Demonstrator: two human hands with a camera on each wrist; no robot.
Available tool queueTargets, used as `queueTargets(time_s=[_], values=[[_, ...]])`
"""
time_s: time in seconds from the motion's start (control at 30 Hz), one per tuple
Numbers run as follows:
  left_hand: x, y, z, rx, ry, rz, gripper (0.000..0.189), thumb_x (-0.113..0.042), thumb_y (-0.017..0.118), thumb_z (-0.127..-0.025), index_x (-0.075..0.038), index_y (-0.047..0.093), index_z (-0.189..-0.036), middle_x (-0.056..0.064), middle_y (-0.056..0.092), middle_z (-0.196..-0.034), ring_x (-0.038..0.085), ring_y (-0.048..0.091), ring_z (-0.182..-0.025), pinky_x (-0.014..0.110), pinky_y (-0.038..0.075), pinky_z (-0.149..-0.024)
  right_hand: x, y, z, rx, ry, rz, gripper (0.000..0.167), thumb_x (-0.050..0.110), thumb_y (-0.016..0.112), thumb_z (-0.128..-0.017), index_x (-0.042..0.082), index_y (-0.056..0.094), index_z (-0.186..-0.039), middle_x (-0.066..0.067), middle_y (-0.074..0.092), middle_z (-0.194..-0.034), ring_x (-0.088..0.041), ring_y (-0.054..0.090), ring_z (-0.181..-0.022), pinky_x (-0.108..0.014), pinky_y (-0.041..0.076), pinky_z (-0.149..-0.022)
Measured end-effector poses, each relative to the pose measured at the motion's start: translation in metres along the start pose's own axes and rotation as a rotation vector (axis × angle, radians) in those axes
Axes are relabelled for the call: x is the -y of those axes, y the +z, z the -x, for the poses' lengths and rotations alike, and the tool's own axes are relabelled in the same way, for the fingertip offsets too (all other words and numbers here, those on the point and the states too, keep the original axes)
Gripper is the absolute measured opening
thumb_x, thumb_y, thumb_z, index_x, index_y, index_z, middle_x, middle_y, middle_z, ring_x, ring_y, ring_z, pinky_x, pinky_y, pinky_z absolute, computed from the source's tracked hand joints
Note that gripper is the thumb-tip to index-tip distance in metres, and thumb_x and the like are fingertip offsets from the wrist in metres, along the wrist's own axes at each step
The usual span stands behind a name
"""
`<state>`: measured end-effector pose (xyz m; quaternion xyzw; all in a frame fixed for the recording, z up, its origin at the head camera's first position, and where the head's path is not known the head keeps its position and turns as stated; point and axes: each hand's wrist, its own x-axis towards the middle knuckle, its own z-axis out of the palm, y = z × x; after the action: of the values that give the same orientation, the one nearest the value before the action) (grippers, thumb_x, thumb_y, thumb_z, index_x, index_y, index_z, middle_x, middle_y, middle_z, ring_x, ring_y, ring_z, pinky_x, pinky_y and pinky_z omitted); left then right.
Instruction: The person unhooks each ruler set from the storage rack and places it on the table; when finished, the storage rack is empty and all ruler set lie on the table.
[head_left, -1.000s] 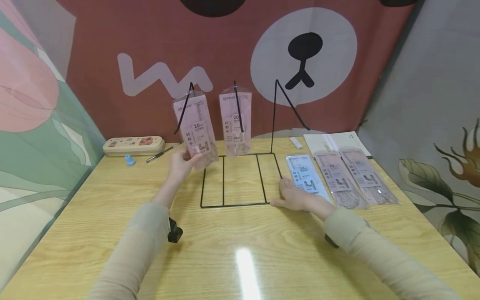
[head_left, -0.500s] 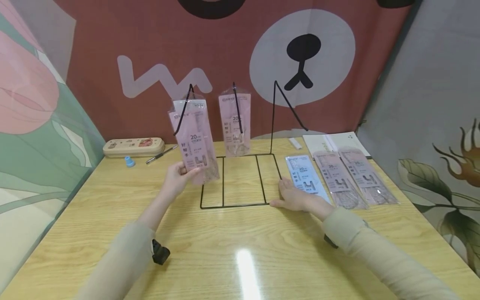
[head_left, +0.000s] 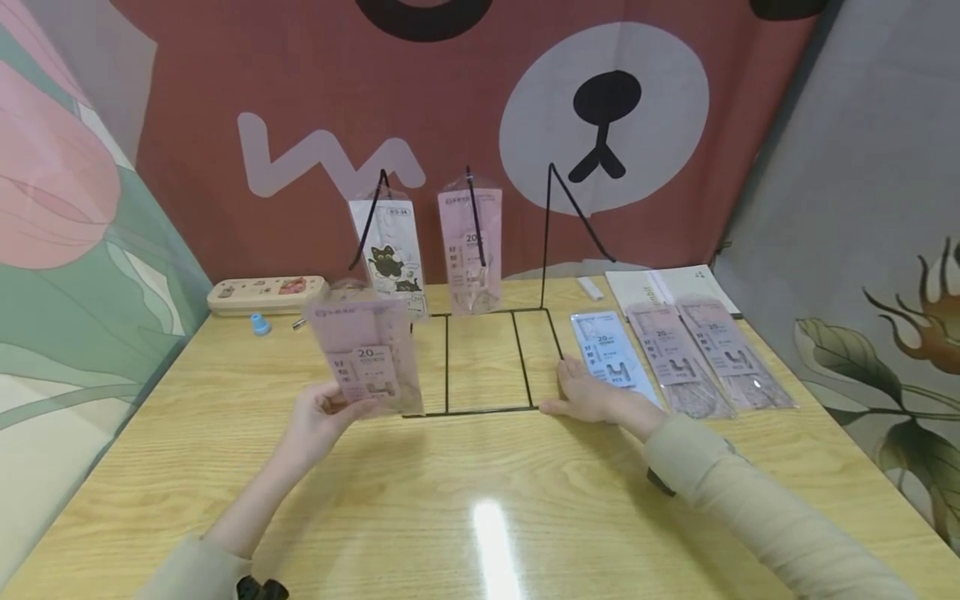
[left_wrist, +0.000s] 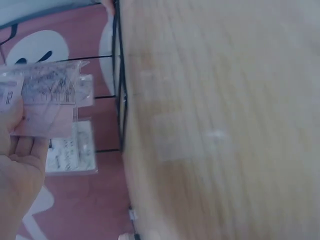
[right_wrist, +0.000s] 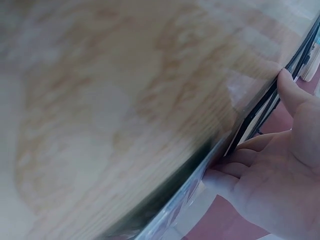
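My left hand (head_left: 318, 425) pinches a pink plastic-wrapped packet (head_left: 367, 354) by its lower left part, thumb in front. It tilts in the air before the black wire rack (head_left: 487, 410), clear of the hooks. A white packet with cat drawings (head_left: 393, 246) hangs on the rack's left hook. From the middle hook hangs another pink packet (head_left: 471, 217). The right hook (head_left: 581, 204) carries nothing. My right hand (head_left: 588, 392) holds the rack's front right corner, thumb at the front wire and fingers at the side wire. In the right wrist view its fingers (right_wrist: 240, 162) are bent against the wire.
Right of the rack lie a blue packet (head_left: 611, 354) and two pink packets, one nearer (head_left: 675, 358) and one farther right (head_left: 738, 354). Behind them is a white booklet (head_left: 675, 283), with a small white block (head_left: 590, 287) beside it. At the back left are a pencil case (head_left: 266, 294) and blue cap (head_left: 259, 323).
My left hand has drawn the pink packet off the left hook, down and toward me, uncovering the white cat packet behind it. The right hand has stayed at the rack's corner.
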<state>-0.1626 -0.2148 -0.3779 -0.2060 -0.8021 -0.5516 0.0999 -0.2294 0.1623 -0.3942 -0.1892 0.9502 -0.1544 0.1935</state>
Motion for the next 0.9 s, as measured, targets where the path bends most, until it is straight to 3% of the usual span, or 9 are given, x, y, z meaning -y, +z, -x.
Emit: queueTargets(time_s=[0.1, 0.2, 0.33, 0.4, 0.47, 0.57, 0.67, 0.77, 0.9], values=[[-0.005, -0.010, 0.011, -0.029, 0.033, 0.040, 0.026, 0.009, 0.062, -0.083, 0.000, 0.068, -0.107, -0.019, 0.071, -0.097, -0.001, 0.068, -0.083, 0.018, 0.056, -0.072, 0.001, 0.000, 0.000, 0.007, 0.002, -0.003, 0.091, 0.048, 0.047, -0.095, -0.016, 0.004, -0.144, -0.034, -0.003, -0.151, -0.046, -0.001, -0.142, -0.053, 0.005, -0.118], [-0.008, -0.024, 0.018, -0.139, 0.012, 0.110, 0.033, 0.012, 0.062, -0.082, -0.012, 0.072, -0.103, -0.020, 0.071, -0.091, -0.001, 0.068, -0.079, 0.015, 0.055, -0.071, 0.001, 0.000, 0.000, 0.017, 0.007, -0.005, 0.092, 0.048, 0.047, -0.095, -0.016, 0.003, -0.144, -0.033, -0.003, -0.152, -0.045, -0.001, -0.142, -0.052, 0.005, -0.118], [-0.005, -0.048, 0.020, -0.312, -0.109, 0.146, 0.032, 0.005, 0.065, -0.083, -0.023, 0.071, -0.098, -0.018, 0.073, -0.084, -0.003, 0.068, -0.075, 0.009, 0.051, -0.065, 0.001, 0.000, -0.001, 0.019, 0.003, -0.001, 0.092, 0.048, 0.047, -0.095, -0.016, 0.003, -0.144, -0.034, -0.003, -0.151, -0.046, -0.001, -0.142, -0.053, 0.005, -0.118], [-0.001, -0.060, 0.018, -0.352, -0.193, 0.139, 0.025, -0.002, 0.067, -0.085, -0.024, 0.070, -0.097, -0.019, 0.072, -0.082, -0.003, 0.068, -0.076, 0.007, 0.050, -0.066, 0.001, 0.000, -0.001, 0.017, 0.000, 0.000, 0.091, 0.048, 0.047, -0.095, -0.016, 0.004, -0.144, -0.034, -0.003, -0.151, -0.046, -0.001, -0.142, -0.053, 0.005, -0.118], [0.004, -0.070, 0.014, -0.368, -0.276, 0.063, 0.015, -0.012, 0.068, -0.086, -0.018, 0.069, -0.100, -0.023, 0.071, -0.078, -0.005, 0.068, -0.074, 0.007, 0.051, -0.063, 0.000, 0.000, -0.001, 0.014, -0.004, 0.000, 0.091, 0.048, 0.047, -0.095, -0.017, 0.004, -0.143, -0.034, -0.003, -0.151, -0.046, -0.001, -0.142, -0.053, 0.005, -0.118], [0.011, -0.082, 0.007, -0.299, -0.396, -0.077, 0.036, -0.029, 0.065, -0.089, -0.002, 0.064, -0.114, -0.022, 0.071, -0.080, -0.007, 0.066, -0.071, 0.012, 0.054, -0.066, 0.000, 0.000, -0.001, 0.014, -0.004, -0.005, 0.091, 0.048, 0.047, -0.095, -0.017, 0.004, -0.143, -0.034, -0.003, -0.151, -0.046, -0.001, -0.142, -0.053, 0.005, -0.118], [0.017, -0.088, -0.004, -0.141, -0.526, -0.221, 0.061, -0.041, 0.061, -0.090, 0.010, 0.055, -0.122, -0.011, 0.073, -0.085, -0.003, 0.065, -0.071, 0.020, 0.056, -0.066, 0.000, 0.000, -0.001, 0.014, 0.000, -0.006, 0.091, 0.048, 0.047, -0.095, -0.017, 0.004, -0.143, -0.034, -0.003, -0.151, -0.046, -0.001, -0.142, -0.053, 0.005, -0.118], [0.023, -0.088, -0.017, 0.035, -0.637, -0.331, 0.060, -0.045, 0.060, -0.090, 0.008, 0.060, -0.116, 0.001, 0.072, -0.083, 0.007, 0.062, -0.071, 0.026, 0.053, -0.065, 0.000, 0.000, -0.001, 0.011, 0.005, -0.003, 0.091, 0.048, 0.047, -0.095, -0.017, 0.004, -0.143, -0.034, -0.003, -0.151, -0.046, -0.001, -0.142, -0.052, 0.005, -0.118], [0.032, -0.079, -0.030, 0.154, -0.717, -0.389, 0.051, -0.040, 0.062, -0.089, 0.007, 0.064, -0.109, -0.002, 0.067, -0.075, 0.011, 0.058, -0.070, 0.027, 0.049, -0.062, -0.001, 0.000, -0.002, 0.007, 0.001, -0.001, 0.091, 0.048, 0.047, -0.095, -0.017, 0.004, -0.143, -0.033, -0.004, -0.152, -0.045, -0.001, -0.142, -0.052, 0.005, -0.118]])
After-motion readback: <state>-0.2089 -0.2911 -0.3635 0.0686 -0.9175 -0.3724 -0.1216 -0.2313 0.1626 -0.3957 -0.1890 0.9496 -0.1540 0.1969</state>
